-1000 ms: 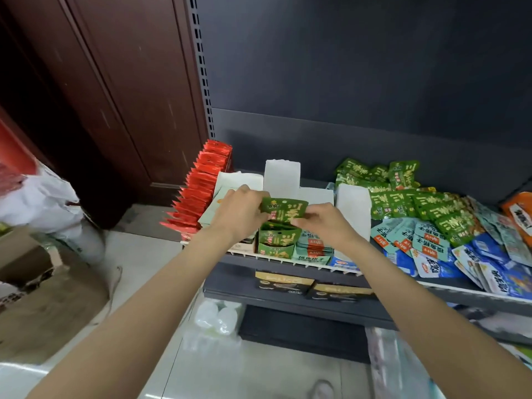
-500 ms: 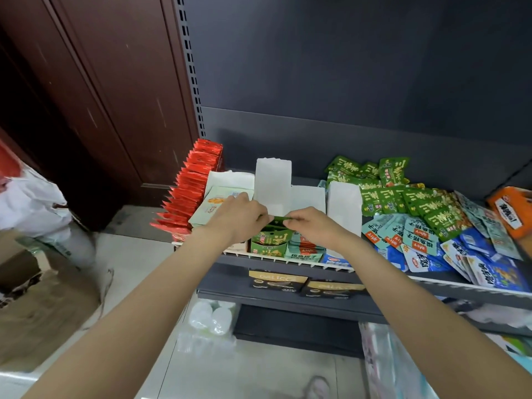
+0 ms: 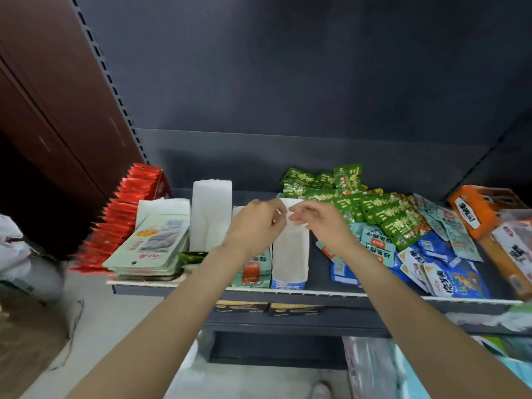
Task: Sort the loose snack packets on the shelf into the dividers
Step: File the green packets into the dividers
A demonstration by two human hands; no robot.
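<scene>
Let go of the green packet [image 3: 192, 258], which dropped from between both hands into the slot beside the pale packet stack [image 3: 149, 249]. Raised the left hand [image 3: 254, 224] and right hand [image 3: 319, 223], empty, fingers loose, up by the white divider [image 3: 290, 249].

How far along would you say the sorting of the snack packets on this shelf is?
Partly done. The red packets, pale green packs and teal packets already stand between white dividers. The left hand and right hand hover at a divider, holding no packet. The loose green packets and blue packets remain heaped.
</scene>
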